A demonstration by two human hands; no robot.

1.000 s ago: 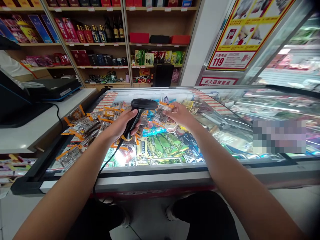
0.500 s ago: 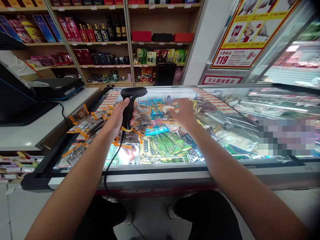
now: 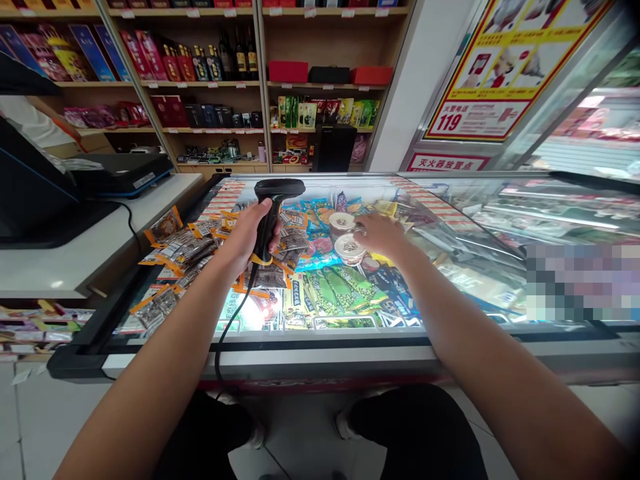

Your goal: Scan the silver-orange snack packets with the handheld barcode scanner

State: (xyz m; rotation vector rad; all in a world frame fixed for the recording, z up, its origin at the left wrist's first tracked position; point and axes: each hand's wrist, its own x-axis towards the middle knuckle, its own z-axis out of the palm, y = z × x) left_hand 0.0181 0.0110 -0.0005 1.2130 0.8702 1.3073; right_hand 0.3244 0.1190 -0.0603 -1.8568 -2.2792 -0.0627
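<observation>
My left hand point(image 3: 260, 230) is closed around the handle of a black barcode scanner point(image 3: 270, 220), its head on top and its cord hanging down toward me. Small dark snack packets with orange ends point(image 3: 187, 250) lie piled on the glass freezer top, to the left of and beneath this hand. My right hand point(image 3: 380, 233) hovers over the glass with its fingers loosely apart and nothing visible in them. Just left of its fingertips show two round white-lidded cups point(image 3: 350, 247), seemingly below the glass. Green ice-cream wrappers point(image 3: 343, 287) lie inside the freezer.
A white counter point(image 3: 45, 273) with a black scale point(image 3: 120, 173) stands at the left. Shelves point(image 3: 210, 83) with bottles and boxes line the back. The freezer's front edge point(image 3: 320, 360) runs before my legs. A person's white sleeve point(image 3: 30, 120) shows far left.
A packet seen beside my right fingers over the cups is gone from there. My right hand has moved slightly right and down, uncovering both lids. The scanner has shifted a little right in view.
</observation>
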